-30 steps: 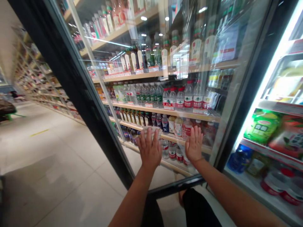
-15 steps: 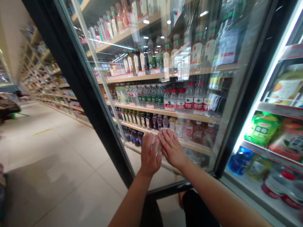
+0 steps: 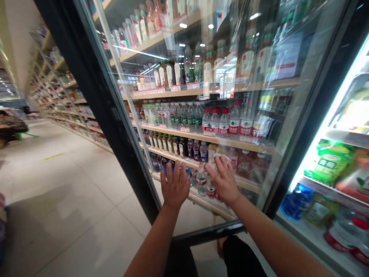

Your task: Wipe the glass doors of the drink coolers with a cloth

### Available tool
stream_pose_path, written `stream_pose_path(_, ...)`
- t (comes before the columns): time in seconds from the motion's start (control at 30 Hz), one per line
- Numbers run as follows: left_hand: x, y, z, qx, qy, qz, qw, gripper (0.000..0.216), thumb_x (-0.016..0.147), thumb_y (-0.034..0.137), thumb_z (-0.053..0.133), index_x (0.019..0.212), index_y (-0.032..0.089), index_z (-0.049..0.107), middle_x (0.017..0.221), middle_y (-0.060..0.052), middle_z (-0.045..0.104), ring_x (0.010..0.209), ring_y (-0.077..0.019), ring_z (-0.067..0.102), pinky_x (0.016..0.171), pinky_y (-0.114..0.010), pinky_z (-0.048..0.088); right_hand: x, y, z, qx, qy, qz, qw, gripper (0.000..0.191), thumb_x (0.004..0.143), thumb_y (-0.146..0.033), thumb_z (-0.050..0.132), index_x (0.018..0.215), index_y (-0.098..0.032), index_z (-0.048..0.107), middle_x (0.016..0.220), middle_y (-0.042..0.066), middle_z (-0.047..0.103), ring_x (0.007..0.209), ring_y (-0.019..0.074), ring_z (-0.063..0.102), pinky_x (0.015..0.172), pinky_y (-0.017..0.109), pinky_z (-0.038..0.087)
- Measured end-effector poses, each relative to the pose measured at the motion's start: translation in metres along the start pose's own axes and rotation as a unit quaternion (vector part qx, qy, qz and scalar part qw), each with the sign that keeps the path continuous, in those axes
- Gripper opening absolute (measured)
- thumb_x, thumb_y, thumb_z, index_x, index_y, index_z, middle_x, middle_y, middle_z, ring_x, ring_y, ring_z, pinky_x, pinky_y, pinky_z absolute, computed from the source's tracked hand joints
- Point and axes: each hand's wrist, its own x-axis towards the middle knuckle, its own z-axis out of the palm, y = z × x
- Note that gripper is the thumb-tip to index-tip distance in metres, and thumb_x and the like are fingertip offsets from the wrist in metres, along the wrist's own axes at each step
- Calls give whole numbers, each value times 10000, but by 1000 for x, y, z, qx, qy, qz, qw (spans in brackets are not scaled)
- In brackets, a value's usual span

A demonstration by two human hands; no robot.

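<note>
The glass door (image 3: pixel 184 227) of a drinks cooler stands swung out in front of me, in a black frame. Fingers spread, my left hand (image 3: pixel 175 188) lies flat at the lower part of the glass and holds nothing. To its right, my right hand (image 3: pixel 224 181) presses a crumpled, pale cloth (image 3: pixel 227 158) against the pane. Most of the cloth is hidden under the palm and fingers; its edge shows above the fingertips. Bottles on shelves appear through the glass behind both hands.
The lit cooler interior (image 3: pixel 343 181) at right holds green pouches (image 3: pixel 328 159) and bottles. Long store shelves (image 3: pixel 66 84) run off to the left beside the tiled floor (image 3: pixel 77 200). A person (image 3: pixel 13 125) sits at the far left. My own legs are below the door.
My hands were side by side and have moved apart. The right hand slid to the right with the cloth; the left shifted slightly left and its fingers spread.
</note>
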Motion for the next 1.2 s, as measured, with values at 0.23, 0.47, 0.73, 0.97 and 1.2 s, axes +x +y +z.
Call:
stream_pose_path(0.23, 1, -1, -2, 2, 0, 1, 1000, 713, 942, 293, 566, 1562, 133, 252, 1559, -155, 359, 1525, -281, 131, 1255, -484, 119, 7, -6, 3, 87, 33, -26, 995, 434, 908, -46, 517, 1273, -247, 636, 1622, 100, 308, 1516, 279, 233, 1174, 519, 344)
stream_pose_path(0.47, 0, 0, -3, -2, -8, -7, 1000, 732, 934, 302, 578, 1567, 154, 241, 1560, -147, 364, 1523, -286, 133, 1252, -491, 129, 16, -23, 4, 103, 41, 1, 994, 242, 901, -136, 562, 1132, -141, 632, 1458, 196, 529, 1513, 299, 233, 1179, 546, 340)
stream_pose_path(0.73, -1, -1, -1, 17, -8, 1, 1000, 707, 936, 300, 562, 1557, 129, 271, 1573, -142, 337, 1522, -309, 151, 1249, -503, 139, 49, -16, -7, 148, 78, -48, 985, 436, 916, -27, 451, 1313, -179, 552, 1494, 133, 510, 1471, 225, 350, 1178, 480, 386)
stream_pose_path(0.97, 1, 0, -3, 7, -6, -3, 1000, 713, 938, 308, 579, 1558, 137, 270, 1551, -156, 384, 1526, -286, 139, 1250, -490, 139, 13, -26, 6, 42, -33, -98, 994, 576, 933, -137, 485, 1505, -164, 419, 1496, 106, 511, 1505, 216, 265, 1223, 423, 316)
stream_pose_path(1.2, 3, 0, -4, -6, 2, -6, 1000, 713, 937, 291, 583, 1559, 144, 268, 1545, -148, 398, 1528, -268, 132, 1254, -470, 113, 33, -23, 1, 37, -32, -97, 994, 642, 948, -61, 351, 1575, -155, 249, 1540, 106, 448, 1513, 204, 239, 1228, 422, 294)
